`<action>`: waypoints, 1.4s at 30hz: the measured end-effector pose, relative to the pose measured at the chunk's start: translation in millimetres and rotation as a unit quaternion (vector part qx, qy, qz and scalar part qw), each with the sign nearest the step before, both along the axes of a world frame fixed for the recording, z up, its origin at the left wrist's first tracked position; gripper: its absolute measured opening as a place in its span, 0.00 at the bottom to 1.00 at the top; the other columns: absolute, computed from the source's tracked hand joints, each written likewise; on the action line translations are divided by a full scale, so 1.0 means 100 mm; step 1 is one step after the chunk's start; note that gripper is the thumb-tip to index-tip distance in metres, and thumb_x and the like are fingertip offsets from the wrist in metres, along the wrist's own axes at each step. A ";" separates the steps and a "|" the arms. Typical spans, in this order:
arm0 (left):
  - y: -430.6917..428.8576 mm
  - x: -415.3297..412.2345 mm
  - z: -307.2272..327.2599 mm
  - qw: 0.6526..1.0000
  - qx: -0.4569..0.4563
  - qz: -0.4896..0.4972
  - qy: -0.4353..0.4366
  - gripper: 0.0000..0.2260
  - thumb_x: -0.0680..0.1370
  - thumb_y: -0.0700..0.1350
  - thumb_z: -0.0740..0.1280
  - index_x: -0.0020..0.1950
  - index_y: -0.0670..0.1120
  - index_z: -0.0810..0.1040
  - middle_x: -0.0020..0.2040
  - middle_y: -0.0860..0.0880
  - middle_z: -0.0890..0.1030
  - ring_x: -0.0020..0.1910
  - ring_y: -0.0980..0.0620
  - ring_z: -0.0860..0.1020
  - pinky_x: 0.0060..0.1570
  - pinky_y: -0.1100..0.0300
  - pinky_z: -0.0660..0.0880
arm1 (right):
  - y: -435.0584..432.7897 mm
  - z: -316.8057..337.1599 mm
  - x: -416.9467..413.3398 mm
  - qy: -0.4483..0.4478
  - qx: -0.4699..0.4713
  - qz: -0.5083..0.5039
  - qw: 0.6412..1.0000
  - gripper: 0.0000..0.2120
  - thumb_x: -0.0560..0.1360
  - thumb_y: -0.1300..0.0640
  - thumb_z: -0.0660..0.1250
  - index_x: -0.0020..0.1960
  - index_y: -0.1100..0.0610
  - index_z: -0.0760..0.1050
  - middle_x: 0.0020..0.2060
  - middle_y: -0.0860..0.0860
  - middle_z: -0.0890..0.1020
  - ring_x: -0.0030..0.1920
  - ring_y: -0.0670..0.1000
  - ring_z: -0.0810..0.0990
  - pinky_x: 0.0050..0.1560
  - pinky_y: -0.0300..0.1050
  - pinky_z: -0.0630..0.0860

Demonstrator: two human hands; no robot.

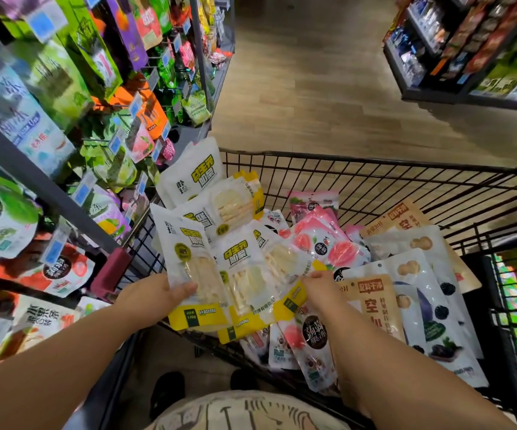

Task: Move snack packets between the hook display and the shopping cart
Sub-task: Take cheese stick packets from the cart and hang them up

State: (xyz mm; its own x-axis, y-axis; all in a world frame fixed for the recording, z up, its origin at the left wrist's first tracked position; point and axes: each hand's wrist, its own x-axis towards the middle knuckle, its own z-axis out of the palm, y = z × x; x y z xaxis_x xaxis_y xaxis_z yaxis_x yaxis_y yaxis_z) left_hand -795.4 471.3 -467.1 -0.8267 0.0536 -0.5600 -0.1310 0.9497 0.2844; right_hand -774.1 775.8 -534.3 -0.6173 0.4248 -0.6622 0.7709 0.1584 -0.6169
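A black wire shopping cart (375, 175) stands in front of me, filled with snack packets. Several white-and-yellow packets (238, 265) lie fanned out over its left side. My left hand (154, 294) grips the lower left edge of the nearest white-and-yellow packet (193, 274), thumb on top. My right hand (320, 288) reaches into the pile and pinches the lower edge of another white-and-yellow packet (285, 268). Pink peach packets (322, 240) and tan and white-blue packets (406, 283) fill the cart's right side. The hook display (74, 119) rises on the left, hung with green, orange and purple packets.
A grey upright post (34, 178) of the display slants close to the cart's left rim. A wooden-floor aisle (313, 88) runs ahead. Another shelf unit (468, 48) stands at the far right. My shoes (167, 392) show below the cart handle.
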 end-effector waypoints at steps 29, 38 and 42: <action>-0.18 0.46 -0.10 0.997 -0.043 0.025 0.055 0.24 0.75 0.70 0.52 0.55 0.54 0.76 0.44 0.53 0.80 0.44 0.52 0.76 0.45 0.57 0.72 | -1.06 -0.34 0.18 -0.031 0.016 0.279 0.960 0.15 0.77 0.57 0.65 0.64 0.55 0.75 0.55 0.53 0.81 0.49 0.52 0.78 0.44 0.41 0.75; -0.38 0.96 -0.03 0.996 -0.024 0.058 0.056 0.26 0.74 0.70 0.55 0.38 0.49 0.76 0.30 0.53 0.73 0.34 0.55 0.76 0.35 0.59 0.69 | -0.63 -0.15 0.52 0.018 0.002 0.214 0.977 0.08 0.77 0.61 0.63 0.55 0.53 0.72 0.45 0.53 0.81 0.44 0.56 0.80 0.44 0.52 0.78; -0.52 1.30 -0.02 0.997 -0.013 0.037 0.061 0.26 0.75 0.70 0.52 0.50 0.53 0.79 0.36 0.54 0.76 0.41 0.53 0.78 0.42 0.58 0.73 | -0.48 0.00 0.80 0.036 0.022 0.228 0.973 0.12 0.76 0.63 0.65 0.58 0.53 0.74 0.42 0.51 0.82 0.39 0.52 0.81 0.36 0.45 0.77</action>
State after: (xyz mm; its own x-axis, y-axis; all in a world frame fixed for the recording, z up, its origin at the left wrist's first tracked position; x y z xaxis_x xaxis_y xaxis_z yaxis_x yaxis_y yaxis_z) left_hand -665.3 419.4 -469.4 -0.8902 -0.0234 -0.4550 -0.1674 0.9456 0.2790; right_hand -693.7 727.6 -533.8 -0.7928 0.1234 -0.5969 0.5688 0.5016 -0.6518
